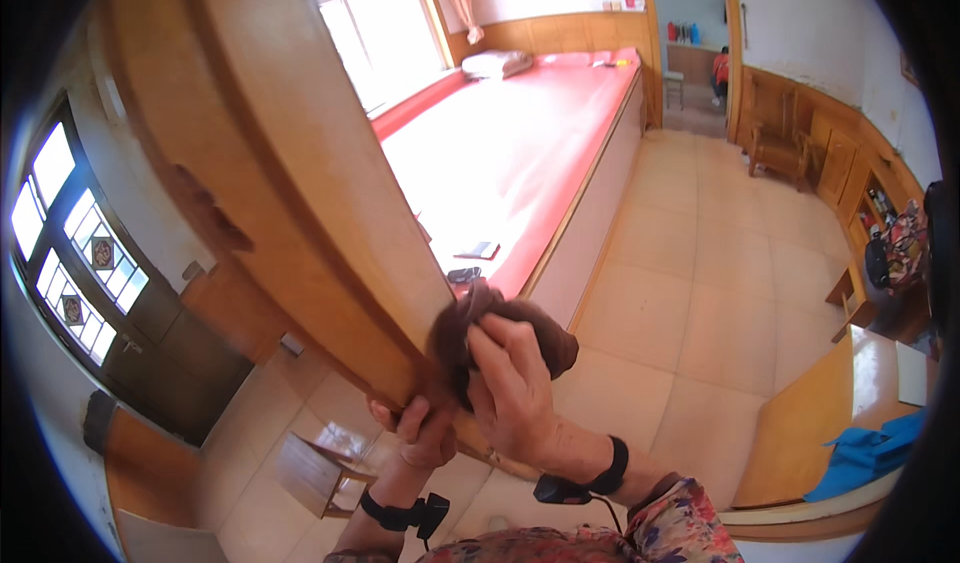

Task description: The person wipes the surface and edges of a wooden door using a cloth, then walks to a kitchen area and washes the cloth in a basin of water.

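A tall wooden door frame post (300, 188) rises close before me, with a worn dent in its edge. My right hand (517, 390) grips a bunched dark brown cloth (551, 338) and presses it against the post's right-hand side. Lower and to the left, my left hand (420, 428) has its fingers curled around the post's edge; part of it is hidden behind the wood. Each wrist wears a black strap with a small dark device.
Beyond the post lies a raised bed platform (585, 225) with a red cover. A wooden stool (319, 477) stands at lower left. At right are a table (795, 428) with a blue cloth (862, 450) and a wooden chair (780, 147). A person (720, 75) is in the far room.
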Motion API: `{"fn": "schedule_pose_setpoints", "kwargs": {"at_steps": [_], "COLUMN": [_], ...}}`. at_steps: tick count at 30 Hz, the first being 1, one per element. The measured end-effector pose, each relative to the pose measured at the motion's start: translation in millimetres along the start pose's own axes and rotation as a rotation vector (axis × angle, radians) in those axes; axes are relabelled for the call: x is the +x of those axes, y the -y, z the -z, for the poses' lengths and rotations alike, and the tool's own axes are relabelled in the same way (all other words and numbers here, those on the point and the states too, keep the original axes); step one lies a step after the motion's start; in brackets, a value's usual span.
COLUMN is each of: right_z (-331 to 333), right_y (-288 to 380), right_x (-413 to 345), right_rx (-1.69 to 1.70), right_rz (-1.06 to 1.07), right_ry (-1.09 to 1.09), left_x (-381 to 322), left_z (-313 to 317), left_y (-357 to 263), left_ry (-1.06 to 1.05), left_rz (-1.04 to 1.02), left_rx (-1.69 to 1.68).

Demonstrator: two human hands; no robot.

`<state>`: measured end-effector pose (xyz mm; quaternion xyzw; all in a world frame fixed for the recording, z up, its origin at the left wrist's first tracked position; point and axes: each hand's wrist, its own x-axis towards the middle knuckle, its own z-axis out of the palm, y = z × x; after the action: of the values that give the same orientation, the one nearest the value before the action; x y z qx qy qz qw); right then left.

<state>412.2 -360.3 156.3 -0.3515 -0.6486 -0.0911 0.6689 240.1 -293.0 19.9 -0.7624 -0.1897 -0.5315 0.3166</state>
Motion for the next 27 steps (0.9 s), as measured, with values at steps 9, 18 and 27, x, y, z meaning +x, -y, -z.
{"fn": "schedule_pose_setpoints", "kwargs": {"at_steps": [9, 18, 27], "right_z": [14, 10, 4], "right_y": [23, 53, 5], "right_x": [152, 281, 158], "right_rx": [-0.219, -0.349, -0.291], "right_rz": [0.445, 0.698, 0.596], "right_ry": [-0.187, -0.388, -0.184], "left_x": [42, 43, 50], "left_z": [7, 11, 8], "left_y": [-25, -24, 2], "left_ry": [0.118, 0.070, 0.161], "left_rz": [0.035, 0.043, -0.096], "left_rx": [-0.047, -0.142, -0.135]}}
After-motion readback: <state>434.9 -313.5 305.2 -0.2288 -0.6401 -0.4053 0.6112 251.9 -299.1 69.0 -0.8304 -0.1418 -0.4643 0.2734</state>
